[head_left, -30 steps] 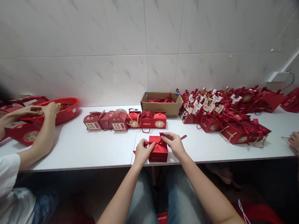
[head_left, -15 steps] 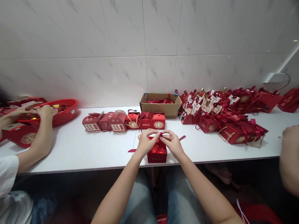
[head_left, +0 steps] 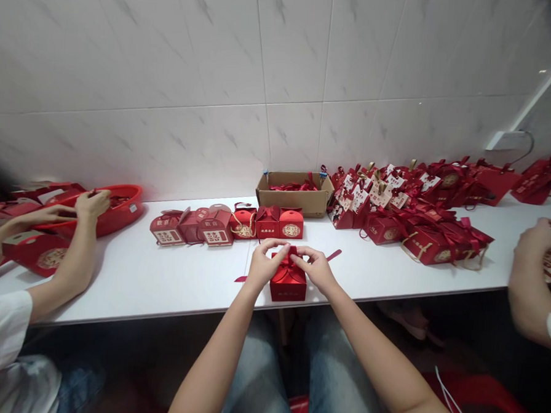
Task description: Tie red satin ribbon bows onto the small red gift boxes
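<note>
A small red gift box (head_left: pixel 288 288) stands at the table's front edge, straight ahead of me. Dark red ribbon (head_left: pixel 334 255) is tied on its top, with one tail reaching out to the right and another to the left. My left hand (head_left: pixel 267 264) pinches the ribbon at the top of the box from the left side. From the right, my right hand (head_left: pixel 315 267) pinches the same ribbon, its fingertips close to the left ones. The fingers partly cover the bow.
Behind the box stand a row of red gift boxes (head_left: pixel 216 225) and a cardboard box (head_left: pixel 298 200) holding ribbons. Many finished-looking red boxes (head_left: pixel 444 243) crowd the right. At left, a co-worker's hands (head_left: pixel 91 204) are over a red basin (head_left: pixel 125 214); another person's hands (head_left: pixel 539 239) are far right.
My fingertips have parted slightly, and more of the ribbon shows between them. The left co-worker's hand has moved over the basin; the right person's hands now show a red box.
</note>
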`<state>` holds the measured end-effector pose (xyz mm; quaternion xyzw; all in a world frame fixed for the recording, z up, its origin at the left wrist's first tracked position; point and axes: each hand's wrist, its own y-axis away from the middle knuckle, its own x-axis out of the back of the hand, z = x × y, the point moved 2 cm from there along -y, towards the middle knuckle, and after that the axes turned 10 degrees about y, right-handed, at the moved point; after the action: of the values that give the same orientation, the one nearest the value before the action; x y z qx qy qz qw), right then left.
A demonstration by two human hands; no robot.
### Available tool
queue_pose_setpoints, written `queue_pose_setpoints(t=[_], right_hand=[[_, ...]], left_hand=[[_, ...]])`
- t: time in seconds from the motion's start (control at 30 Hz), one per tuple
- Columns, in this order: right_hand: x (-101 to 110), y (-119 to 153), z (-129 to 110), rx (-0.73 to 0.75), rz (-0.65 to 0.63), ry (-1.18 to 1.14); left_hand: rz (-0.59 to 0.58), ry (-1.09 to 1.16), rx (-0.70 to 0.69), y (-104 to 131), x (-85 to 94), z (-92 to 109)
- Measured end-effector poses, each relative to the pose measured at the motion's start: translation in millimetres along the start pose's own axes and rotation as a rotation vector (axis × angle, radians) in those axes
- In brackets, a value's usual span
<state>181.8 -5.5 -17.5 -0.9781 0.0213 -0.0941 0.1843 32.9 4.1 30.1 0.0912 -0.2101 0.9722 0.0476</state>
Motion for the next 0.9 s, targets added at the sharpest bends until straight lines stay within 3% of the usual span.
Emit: queue_pose_setpoints(t=[0.13, 0.23, 0.33, 0.5, 0.6, 0.73, 0.9], right_hand=[[0, 1, 4, -0.040, 0.004, 0.005], [2, 1, 5, -0.049, -0.101, -0.054], [7, 0, 5, -0.056, -0.199, -0.044], [10, 3, 4, -0.119, -0.252, -0.007], [7, 3, 3, -0.178, -0.173, 0.038], [3, -3, -2, -0.207, -0.072, 0.233], [2, -10, -21, -0.071, -0.248, 0.428]], left_hand=[[0.069, -0.055, 0.102, 9, 19.8, -25], [-0.038, -0.130, 0.224, 17, 27.4, -42], [-0.138, -0.107, 0.313, 21, 26.1, -47], [-0.059, -0.020, 0.235, 20, 20.5, -46], [-0.006, -0.063, 0.208, 20, 23.8, -46], [-0.068, -0.077, 0.183, 14, 38.6, -24], [-0.476, -0.087, 0.020, -11, 38.3, 31]])
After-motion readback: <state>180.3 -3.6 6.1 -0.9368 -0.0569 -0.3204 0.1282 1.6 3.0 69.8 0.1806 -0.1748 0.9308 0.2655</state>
